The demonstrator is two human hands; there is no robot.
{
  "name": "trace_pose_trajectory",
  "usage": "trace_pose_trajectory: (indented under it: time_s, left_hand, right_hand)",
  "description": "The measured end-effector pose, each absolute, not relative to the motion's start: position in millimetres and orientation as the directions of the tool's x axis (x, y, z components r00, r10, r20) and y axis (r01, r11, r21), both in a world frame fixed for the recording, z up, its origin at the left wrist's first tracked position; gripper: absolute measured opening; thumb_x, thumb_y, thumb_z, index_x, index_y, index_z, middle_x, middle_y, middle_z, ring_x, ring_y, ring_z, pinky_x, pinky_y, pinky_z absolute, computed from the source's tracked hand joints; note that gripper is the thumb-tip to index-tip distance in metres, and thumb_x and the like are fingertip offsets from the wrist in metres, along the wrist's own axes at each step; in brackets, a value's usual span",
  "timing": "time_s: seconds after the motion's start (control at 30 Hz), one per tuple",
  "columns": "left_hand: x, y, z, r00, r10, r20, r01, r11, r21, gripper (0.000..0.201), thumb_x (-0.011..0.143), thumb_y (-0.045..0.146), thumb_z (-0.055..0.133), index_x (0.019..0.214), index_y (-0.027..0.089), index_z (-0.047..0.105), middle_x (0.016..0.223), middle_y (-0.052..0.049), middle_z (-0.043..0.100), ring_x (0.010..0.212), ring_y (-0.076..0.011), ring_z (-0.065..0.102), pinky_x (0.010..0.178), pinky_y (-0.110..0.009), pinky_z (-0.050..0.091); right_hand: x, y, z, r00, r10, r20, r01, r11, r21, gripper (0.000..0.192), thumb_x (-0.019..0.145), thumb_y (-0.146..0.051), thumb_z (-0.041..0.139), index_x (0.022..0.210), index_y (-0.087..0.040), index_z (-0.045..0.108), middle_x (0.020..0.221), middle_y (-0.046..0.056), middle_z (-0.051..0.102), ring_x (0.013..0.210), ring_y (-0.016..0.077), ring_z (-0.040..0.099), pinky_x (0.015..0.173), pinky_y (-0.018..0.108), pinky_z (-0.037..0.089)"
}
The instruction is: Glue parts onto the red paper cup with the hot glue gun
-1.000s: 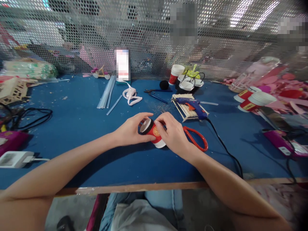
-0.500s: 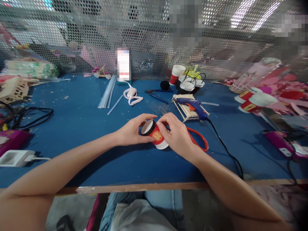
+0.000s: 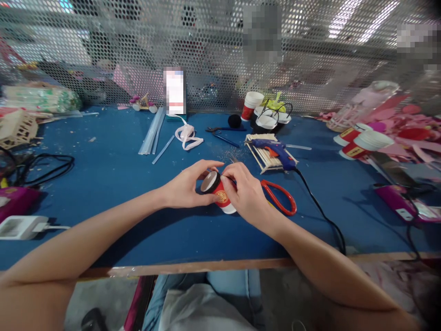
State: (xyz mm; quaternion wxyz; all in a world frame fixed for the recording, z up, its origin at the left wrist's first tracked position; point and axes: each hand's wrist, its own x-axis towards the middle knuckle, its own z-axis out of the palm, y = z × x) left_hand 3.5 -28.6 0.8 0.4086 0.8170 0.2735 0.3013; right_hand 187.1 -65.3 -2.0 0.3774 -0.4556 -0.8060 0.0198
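Perforated grey metal screen fills the top of the frame; blue-topped counter spans the middle. Both hands at frame centre. Left hand is curved round one end of the cup, thumb and fingers parted by its width. Right hand has thumb and fingertips drawn together at the cup's edge; can't tell what's between them. Bamboo-stick rack right of centre, blue glue gun with orange trigger lying across it. Red-and-white paper cup with gold emblem sits between the hands, tilted, pale round end facing upper left. Red looped handle just right of the right hand, partly hidden. Loosely coiled white ribbon above centre. Black ball right of that. Narrow black band rings the cup's pale end.
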Motion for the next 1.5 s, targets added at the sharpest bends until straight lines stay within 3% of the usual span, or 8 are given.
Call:
trace_pose_trajectory:
  time_s: [0.2,0.4,0.7,0.97,1.33,1.5]
  left_hand:
    - [4,-33,8,0.628,0.758,0.178,0.249,-0.412,0.877,0.059,0.070,0.019,0.061,0.126,0.016,0.042,0.108,-0.009,0.056,0.090,-0.0179,0.061,0.084,-0.039,0.052]
    - [4,-33,11,0.609,0.773,0.180,0.338,-0.458,0.822,0.058,0.068,0.017,0.060,0.124,0.017,0.044,0.111,-0.008,0.057,0.092,-0.0183,0.060,0.085,-0.040,0.051]
    - [-2,-28,20,0.678,0.727,0.106,0.308,-0.413,0.857,0.059,0.070,0.022,0.060,0.126,0.020,0.042,0.114,-0.009,0.057,0.098,-0.0196,0.059,0.084,-0.037,0.052]
    - [3,-34,16,0.640,0.749,0.170,0.346,-0.479,0.806,0.061,0.065,0.017,0.060,0.125,0.016,0.045,0.114,-0.010,0.059,0.095,-0.0192,0.060,0.084,-0.038,0.051]
    - [5,-35,14,0.602,0.785,0.146,0.326,-0.409,0.853,0.055,0.068,0.017,0.059,0.122,0.019,0.047,0.111,-0.008,0.059,0.090,-0.0179,0.060,0.080,-0.037,0.053]
    - [3,-30,10,0.596,0.760,0.258,0.264,-0.489,0.831,0.052,0.069,0.015,0.060,0.120,0.018,0.049,0.113,-0.009,0.058,0.100,-0.0199,0.059,0.087,-0.037,0.050]
  right_hand:
    - [184,-66,-4,-0.312,0.720,0.620,0.727,0.601,-0.333,0.010,0.090,-0.017,0.043,0.082,-0.021,0.043,0.086,0.008,0.057,0.079,0.0179,0.057,0.065,0.031,0.048]
    - [184,-67,-4,-0.307,0.722,0.620,0.742,0.590,-0.319,0.010,0.091,-0.018,0.042,0.082,-0.022,0.042,0.085,0.007,0.056,0.077,0.0177,0.056,0.064,0.031,0.047]
    - [185,-68,-2,-0.290,0.738,0.610,0.754,0.568,-0.329,0.013,0.091,-0.017,0.042,0.079,-0.022,0.040,0.082,0.005,0.054,0.074,0.0153,0.055,0.059,0.027,0.044]
    - [183,-69,-1,-0.287,0.742,0.606,0.767,0.557,-0.318,0.013,0.091,-0.018,0.042,0.078,-0.022,0.041,0.083,0.006,0.055,0.075,0.0162,0.056,0.060,0.028,0.044]
    - [182,-71,0,-0.295,0.742,0.602,0.755,0.567,-0.330,0.010,0.090,-0.019,0.042,0.080,-0.022,0.045,0.083,0.006,0.056,0.077,0.0180,0.057,0.063,0.030,0.047]
    - [187,-72,6,-0.263,0.689,0.676,0.705,0.615,-0.353,0.010,0.088,-0.020,0.047,0.078,-0.023,0.048,0.080,0.005,0.058,0.079,0.0184,0.057,0.071,0.035,0.048]
